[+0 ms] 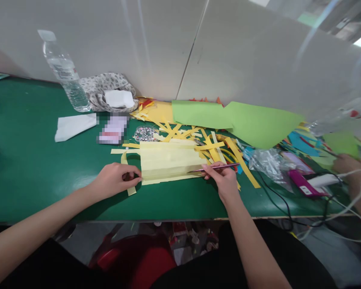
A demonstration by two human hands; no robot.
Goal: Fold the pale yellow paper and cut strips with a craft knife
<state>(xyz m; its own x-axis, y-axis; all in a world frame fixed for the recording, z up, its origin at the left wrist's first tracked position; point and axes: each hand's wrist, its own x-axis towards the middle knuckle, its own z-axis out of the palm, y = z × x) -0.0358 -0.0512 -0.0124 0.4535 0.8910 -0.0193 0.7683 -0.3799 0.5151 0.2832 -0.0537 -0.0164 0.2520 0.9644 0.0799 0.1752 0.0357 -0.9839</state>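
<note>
A pale yellow paper sheet (168,158) lies on the green table, with a fold or strip along its near edge. My left hand (119,177) pinches its near left corner between thumb and fingers. Beside that hand, a narrow pale paper strip (132,190) curls out from the sheet's left side. My right hand (222,178) is closed on a slim dark-red pen-like tool (225,166), whose pointed tip lies over the sheet's lower right part. The fingertips of this hand are at the sheet's right edge. Whether the tool is a pen or a brush I cannot tell.
Yellow paper strips (210,149) lie tangled behind the sheet, before large green paper (258,122). A water bottle (67,76), a phone (113,128) and a bag of small gems (145,133) stand left. Cables and a magenta device (305,184) lie right, near another person's hand (349,166).
</note>
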